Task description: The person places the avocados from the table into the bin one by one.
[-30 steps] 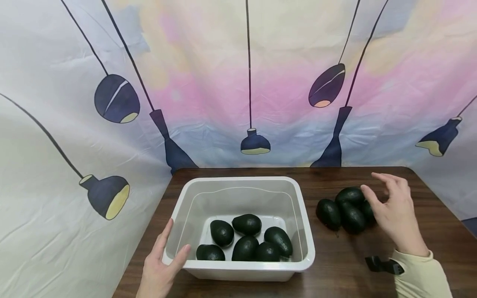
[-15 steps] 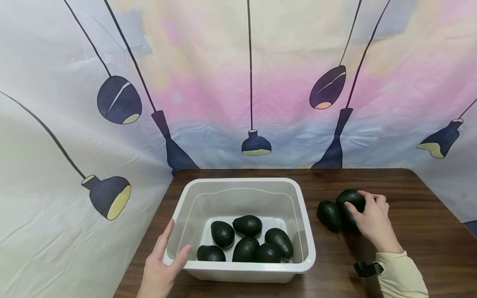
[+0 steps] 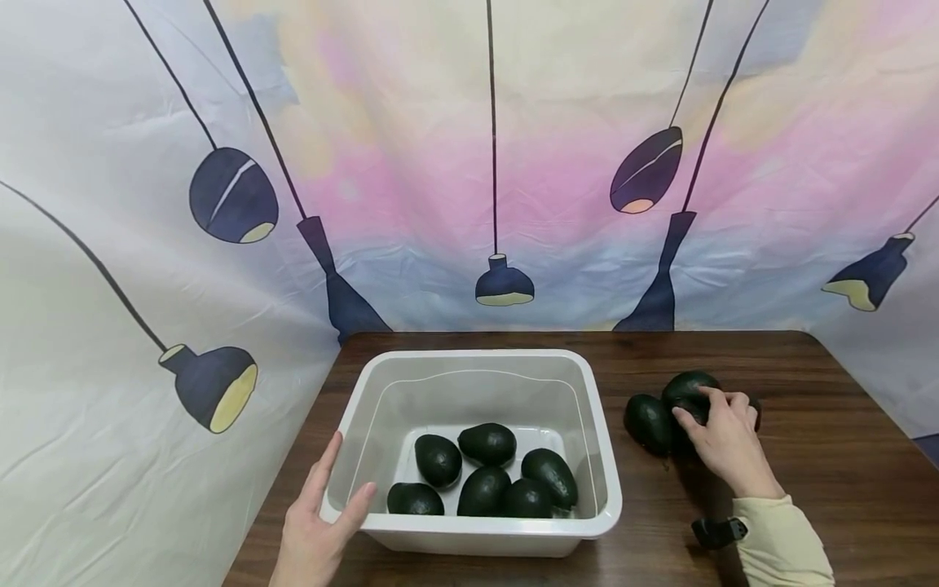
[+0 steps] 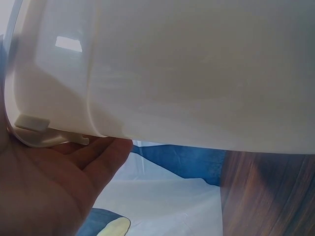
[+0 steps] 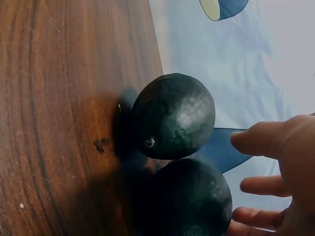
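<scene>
Several dark green avocados (image 3: pixel 487 444) lie in the white plastic bin (image 3: pixel 473 524). My left hand (image 3: pixel 311 518) rests at the bin's front left corner, fingers straight along the outer wall and thumb by the front rim. To the right of the bin, a cluster of avocados (image 3: pixel 648 424) sits on the table. Over that cluster is my right hand (image 3: pixel 732 444), its thumb and fingers spread. In the right wrist view, fingertips are right at the side of the lower avocado (image 5: pixel 189 201), while the thumb stands apart from it. Part of the cluster is hidden behind the hand.
The brown wood-grain table (image 3: pixel 822 456) extends right of the cluster. Behind it hangs a pastel cloth backdrop (image 3: pixel 572 204) with printed lamps. A black wrist device (image 3: pixel 719 532) is on the right arm beside the light sleeve (image 3: pixel 781 542).
My right hand has moved left from the cluster's right side to over the avocados, shifting only slightly in the last half second. The left hand and the bin have stayed put.
</scene>
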Demonstrator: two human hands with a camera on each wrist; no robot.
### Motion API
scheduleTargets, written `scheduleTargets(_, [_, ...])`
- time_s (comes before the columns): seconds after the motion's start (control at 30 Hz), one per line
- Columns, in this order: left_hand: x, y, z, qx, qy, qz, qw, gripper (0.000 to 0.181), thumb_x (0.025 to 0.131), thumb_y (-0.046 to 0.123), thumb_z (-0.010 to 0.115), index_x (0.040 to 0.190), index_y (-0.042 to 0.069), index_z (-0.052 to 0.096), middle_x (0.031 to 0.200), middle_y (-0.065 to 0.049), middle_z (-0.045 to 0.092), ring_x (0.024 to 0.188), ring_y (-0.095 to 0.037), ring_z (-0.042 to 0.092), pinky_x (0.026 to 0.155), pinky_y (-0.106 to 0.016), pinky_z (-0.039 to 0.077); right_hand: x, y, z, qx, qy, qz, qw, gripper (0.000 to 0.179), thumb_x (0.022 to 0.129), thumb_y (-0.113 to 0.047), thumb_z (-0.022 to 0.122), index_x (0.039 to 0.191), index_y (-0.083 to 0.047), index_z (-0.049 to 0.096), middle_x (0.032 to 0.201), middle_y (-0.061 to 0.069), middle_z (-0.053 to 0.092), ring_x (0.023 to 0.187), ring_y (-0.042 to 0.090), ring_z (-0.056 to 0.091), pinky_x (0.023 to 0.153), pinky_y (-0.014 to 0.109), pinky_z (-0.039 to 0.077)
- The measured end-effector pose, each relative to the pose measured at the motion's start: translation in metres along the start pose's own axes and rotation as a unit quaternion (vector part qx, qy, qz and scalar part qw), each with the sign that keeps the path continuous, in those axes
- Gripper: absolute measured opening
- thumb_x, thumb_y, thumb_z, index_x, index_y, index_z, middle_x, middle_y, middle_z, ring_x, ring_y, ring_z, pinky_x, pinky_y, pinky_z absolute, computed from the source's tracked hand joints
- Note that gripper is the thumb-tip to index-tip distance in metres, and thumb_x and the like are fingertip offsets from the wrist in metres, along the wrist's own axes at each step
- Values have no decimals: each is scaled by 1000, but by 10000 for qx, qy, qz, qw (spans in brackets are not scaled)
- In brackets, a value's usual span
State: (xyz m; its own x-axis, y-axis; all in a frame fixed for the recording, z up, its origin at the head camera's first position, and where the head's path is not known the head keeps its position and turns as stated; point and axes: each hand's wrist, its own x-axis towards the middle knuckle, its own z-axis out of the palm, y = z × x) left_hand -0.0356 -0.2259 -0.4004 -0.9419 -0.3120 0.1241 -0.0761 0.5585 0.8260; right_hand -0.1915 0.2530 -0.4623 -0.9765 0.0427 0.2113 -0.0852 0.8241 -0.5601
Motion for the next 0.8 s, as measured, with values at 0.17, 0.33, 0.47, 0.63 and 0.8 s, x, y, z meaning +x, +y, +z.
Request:
scheduleTargets(0.17, [-2, -1, 0, -80, 146, 131, 9998, 72, 87, 32, 69, 148, 30, 30, 139, -8, 43, 111, -27, 50, 87, -35, 45, 0, 0, -1, -185, -292, 57, 9994, 65, 95, -38, 54, 129, 16, 40, 118, 44, 28, 105, 58, 23, 74, 63, 34])
scheduleTargets(0.33, [-2, -2, 2, -105, 304, 284, 9991, 71, 87, 26, 70, 147, 32, 32, 135, -2, 46, 106, -21, 53, 81, -17, 43, -2, 0, 1, -292, -402, -6, 9988, 61, 95, -35, 55, 129, 14, 41, 117, 43, 30, 105, 57, 23, 72, 62, 34])
scheduleTargets(0.47, [-2, -2, 2, -60, 319, 227, 9992, 71, 86, 28, 70, 146, 35, 32, 134, 2, 47, 106, -18, 53, 81, -15, 42, -4, 0, 3, -322, -366, -97, 9988, 57, 95, -30, 57, 128, 14, 42, 117, 42, 31, 105, 56, 24, 70, 61, 34])
scheduleTargets(0.63, [-1, -3, 3, -18, 330, 206, 9992, 71, 86, 29, 70, 146, 34, 33, 133, 2, 47, 104, -16, 54, 81, -16, 43, -5, 0, 2, -325, -585, -64, 9977, 57, 93, -21, 58, 132, 15, 37, 123, 43, 27, 107, 56, 21, 69, 60, 35])
scheduleTargets(0.8, [-1, -4, 4, -4, 367, 279, 9989, 70, 86, 27, 70, 146, 33, 33, 132, 2, 48, 104, -16, 54, 80, -16, 44, -5, 2, 4, -317, -620, -80, 9975, 61, 88, -17, 63, 133, 14, 35, 123, 42, 26, 107, 56, 20, 67, 60, 36])
